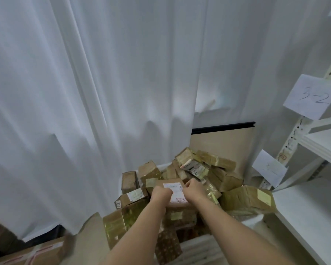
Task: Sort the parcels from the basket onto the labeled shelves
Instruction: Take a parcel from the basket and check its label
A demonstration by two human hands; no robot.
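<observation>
Left hand [160, 194] and right hand [194, 189] are closed on opposite edges of a flat brown white-labelled cardboard parcel [175, 193], long axis running away.

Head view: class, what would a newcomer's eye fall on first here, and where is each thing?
First the parcel pile, heaped low in the middle, brown boxes wrapped in shiny tape. Both hands, left hand and right hand, grip one labelled parcel on top of it. On the right stands a white shelf with a paper tag reading 3-2; a white curtain fills the background.
</observation>
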